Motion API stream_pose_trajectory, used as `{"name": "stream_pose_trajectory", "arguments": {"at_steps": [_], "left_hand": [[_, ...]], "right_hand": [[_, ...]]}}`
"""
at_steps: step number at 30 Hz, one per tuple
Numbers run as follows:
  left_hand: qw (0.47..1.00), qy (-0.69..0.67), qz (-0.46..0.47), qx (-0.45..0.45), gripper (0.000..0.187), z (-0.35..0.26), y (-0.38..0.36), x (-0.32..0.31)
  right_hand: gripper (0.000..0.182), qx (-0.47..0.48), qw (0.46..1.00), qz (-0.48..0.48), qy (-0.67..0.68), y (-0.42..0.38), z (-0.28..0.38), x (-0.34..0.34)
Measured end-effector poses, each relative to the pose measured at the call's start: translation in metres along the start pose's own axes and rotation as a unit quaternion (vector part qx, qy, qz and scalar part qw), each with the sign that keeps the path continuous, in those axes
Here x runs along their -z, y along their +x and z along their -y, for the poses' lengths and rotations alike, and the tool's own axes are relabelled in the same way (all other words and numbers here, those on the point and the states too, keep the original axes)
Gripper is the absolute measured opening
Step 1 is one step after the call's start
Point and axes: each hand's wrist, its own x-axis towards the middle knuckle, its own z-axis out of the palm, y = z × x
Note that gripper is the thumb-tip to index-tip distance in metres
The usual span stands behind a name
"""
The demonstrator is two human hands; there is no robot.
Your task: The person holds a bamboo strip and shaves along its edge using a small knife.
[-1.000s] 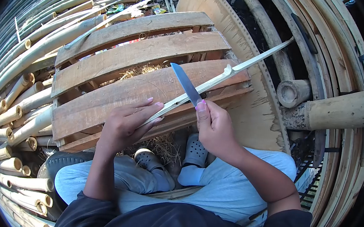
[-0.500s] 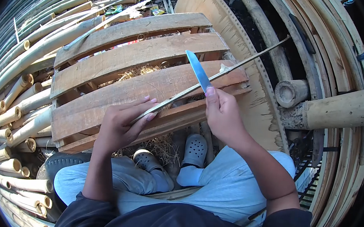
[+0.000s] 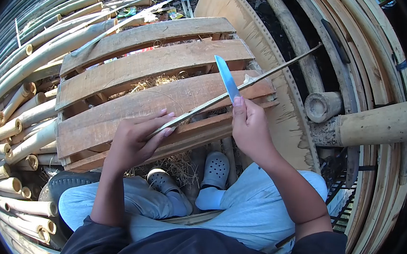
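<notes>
While the left hand [image 3: 136, 137] pinches the near end of a thin bamboo strip [image 3: 267, 73] at centre frame, fingers closed around it, the right hand [image 3: 250, 129] grips a knife [image 3: 227, 79], fist shut on the handle, blade against the strip. The strip slants toward the upper right above a wooden pallet [image 3: 136, 66]. Bamboo poles [image 3: 12, 128] lie stacked at left.

A bamboo strip [image 3: 246, 84] is held by the left hand [image 3: 136, 140]; a knife [image 3: 227, 79], gripped by the right hand [image 3: 250, 129], is laid against it above a pallet [image 3: 120, 72].
</notes>
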Motion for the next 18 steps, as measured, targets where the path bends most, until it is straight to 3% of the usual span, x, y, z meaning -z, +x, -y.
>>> {"name": "stream_pose_trajectory", "arguments": {"at_steps": [3, 7, 11, 16, 18], "left_hand": [[1.000, -0.010, -0.011, -0.023, 0.027, 0.004, 0.001, -0.002], [1.000, -0.004, 0.001, 0.004, 0.026, 0.001, -0.001, 0.000], [1.000, -0.009, -0.006, -0.015, 0.025, 0.001, 0.002, -0.002], [1.000, 0.001, -0.003, -0.020, 0.025, 0.000, 0.001, 0.000], [1.000, -0.007, -0.010, -0.011, 0.025, 0.000, 0.001, -0.002]], "right_hand": [[0.045, -0.086, 0.996, -0.005, 0.029, 0.024, -0.010, 0.026], [0.048, 0.018, 0.999, -0.023, -0.021, 0.004, 0.000, 0.003], [0.044, -0.070, 0.997, -0.031, -0.026, 0.028, -0.010, 0.031], [0.049, 0.003, 1.000, -0.010, -0.016, 0.002, 0.001, 0.005], [0.046, -0.036, 0.999, -0.036, -0.010, 0.023, -0.009, 0.026]]}}
